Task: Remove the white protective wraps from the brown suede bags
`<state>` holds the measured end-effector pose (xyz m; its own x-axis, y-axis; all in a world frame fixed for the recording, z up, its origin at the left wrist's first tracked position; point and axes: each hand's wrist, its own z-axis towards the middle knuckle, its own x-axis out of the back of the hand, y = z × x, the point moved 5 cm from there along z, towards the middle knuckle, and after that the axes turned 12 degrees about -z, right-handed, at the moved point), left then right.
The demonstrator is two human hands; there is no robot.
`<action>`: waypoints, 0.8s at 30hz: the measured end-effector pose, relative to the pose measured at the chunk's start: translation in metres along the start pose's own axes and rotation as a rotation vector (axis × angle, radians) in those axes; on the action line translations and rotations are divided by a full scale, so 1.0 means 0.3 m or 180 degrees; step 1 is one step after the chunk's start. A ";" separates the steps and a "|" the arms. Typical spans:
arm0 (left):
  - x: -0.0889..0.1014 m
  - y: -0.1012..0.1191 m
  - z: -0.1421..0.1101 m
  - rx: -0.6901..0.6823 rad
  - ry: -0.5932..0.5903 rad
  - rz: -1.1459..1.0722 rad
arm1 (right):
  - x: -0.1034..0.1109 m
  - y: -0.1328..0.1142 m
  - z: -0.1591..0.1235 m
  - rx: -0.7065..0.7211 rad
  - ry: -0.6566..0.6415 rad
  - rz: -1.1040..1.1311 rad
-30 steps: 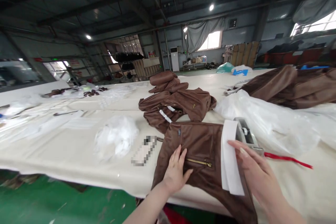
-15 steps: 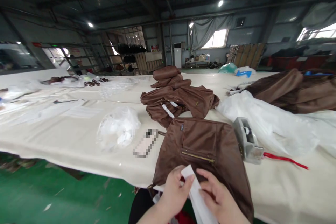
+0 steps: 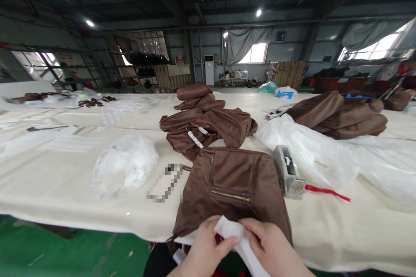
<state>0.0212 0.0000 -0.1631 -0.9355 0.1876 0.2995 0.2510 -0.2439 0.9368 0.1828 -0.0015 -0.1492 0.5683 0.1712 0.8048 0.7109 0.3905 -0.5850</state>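
Between my two hands is a strip of white paper [image 3: 248, 254], held just over the near edge of the table. My left hand [image 3: 209, 244] pinches its upper end with thumb and fingers. Closed on the strip from the other side is my right hand [image 3: 268, 242], close to the left. Beyond them a brown leather-look bag [image 3: 232, 173] lies flat, with a brass zipper [image 3: 230, 195] across its front. A grey tape dispenser [image 3: 288, 173] stands against the bag's right side. The strip's lower end runs out of view.
More brown bags [image 3: 208, 125] are piled behind, others [image 3: 334, 114] at right. Clear plastic sheeting [image 3: 308, 151] lies by the dispenser, near a red ribbon [image 3: 328, 191]. At left are a blurred-out phone [image 3: 165, 183] and a crumpled plastic bag [image 3: 125, 164] on the cream-covered table [image 3: 65, 186].
The white paper strip has come off the bag's right side to the near table edge. My left hand left the bag and took hold of it. The view has shifted slightly.
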 end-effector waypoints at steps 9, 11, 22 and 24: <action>0.070 -0.046 -0.014 0.0492 0.0274 -0.0924 | 0.132 0.163 -0.008 -0.0676 0.1194 0.0123; 0.133 -0.054 -0.020 0.0662 0.0453 -0.1062 | 0.278 0.319 -0.019 -0.1258 0.1939 -0.0299; 0.335 -0.063 -0.063 0.1096 0.0730 -0.1555 | 0.757 0.705 0.017 -0.2570 0.2394 -0.1745; 0.342 -0.068 -0.068 0.1083 0.0610 -0.1448 | 0.658 0.582 -0.005 -0.2082 0.2591 -0.1626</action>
<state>-0.0849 0.0047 -0.1551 -0.9880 0.0190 -0.1536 -0.1492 0.1451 0.9781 0.4197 0.0992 -0.0927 0.0831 -0.5962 0.7986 0.8775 -0.3360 -0.3422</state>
